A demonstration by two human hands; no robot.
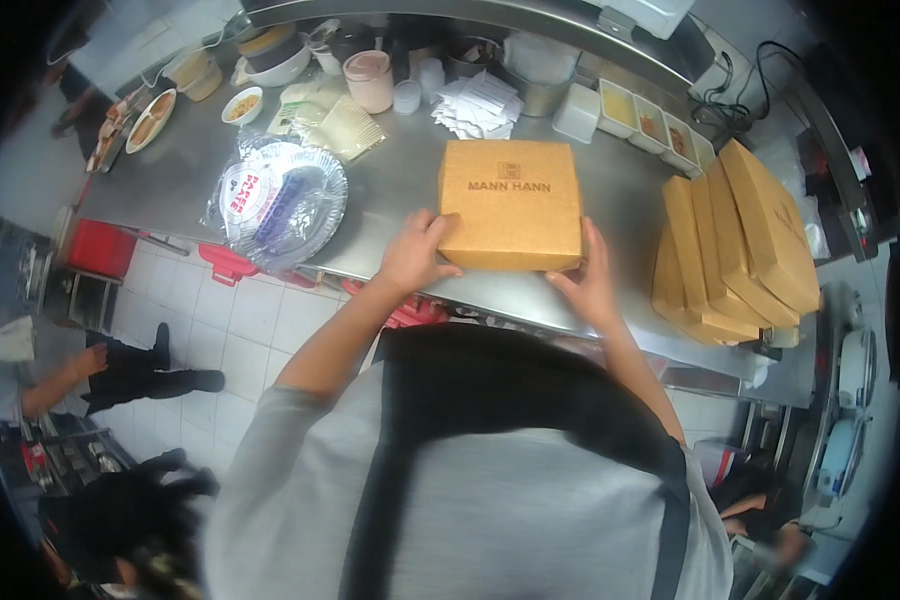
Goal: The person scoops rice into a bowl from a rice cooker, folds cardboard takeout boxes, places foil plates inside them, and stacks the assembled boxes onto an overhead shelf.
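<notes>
A closed brown cardboard takeout box [510, 215] marked "MANN HANN" sits on the steel counter in front of me. My left hand [417, 255] grips its left front corner, the thumb reaching along the front side. On the opposite side, my right hand [585, 280] holds the right front corner, with fingers along the side and thumb at the front. The lid lies flat, so the contents are hidden. To the left is a plastic-wrapped pack of paper plates [285, 205] by the counter edge. Several similar cardboard boxes [735, 250] lean together in a stack at the right.
Along the back of the steel counter [395, 180] stand a pile of white paper packets [477, 105], a pink-filled container [370, 82], a small bowl [242, 105] and white condiment bins [650, 125]. Other people are behind me, one seen at the left [55, 370].
</notes>
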